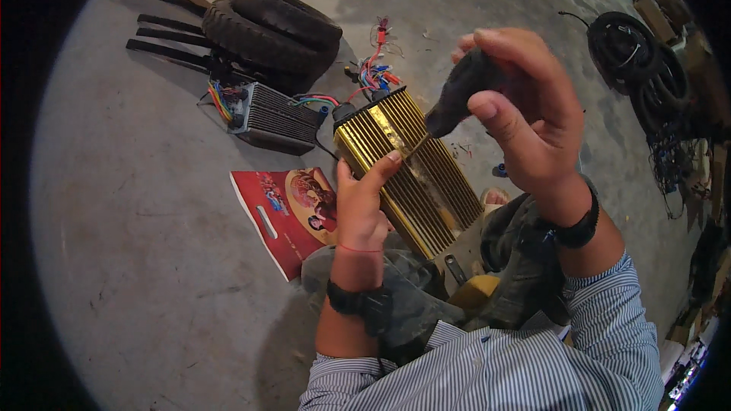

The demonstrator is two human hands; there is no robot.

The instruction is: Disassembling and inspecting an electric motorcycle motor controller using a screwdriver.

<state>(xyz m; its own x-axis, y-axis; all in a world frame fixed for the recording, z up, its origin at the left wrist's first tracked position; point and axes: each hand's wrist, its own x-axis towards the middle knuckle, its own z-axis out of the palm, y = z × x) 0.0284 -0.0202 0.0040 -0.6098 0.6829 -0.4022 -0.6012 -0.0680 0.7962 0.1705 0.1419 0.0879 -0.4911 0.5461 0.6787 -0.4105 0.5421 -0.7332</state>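
A gold, finned metal controller box (449, 202) is tilted in front of me, with a bundle of coloured wires (375, 74) coming out of its far end. My left hand (362, 209) grips its left side, the thumb lying on the fins. Over the box, my right hand (537, 118) is wrapped round the dark handle of a screwdriver (463, 93). Its shaft slants down to the box's middle strip, close to my left thumb. Whether the tip sits on a screw cannot be made out.
Left of the box lie a grey finned controller (278, 118) with wires, stacked black tyres (285, 27) and a red printed bag (278, 236). Black coils (624, 49) lie at the far right. Something yellow (476, 291) is between my legs. Small bits litter the concrete floor (167, 259).
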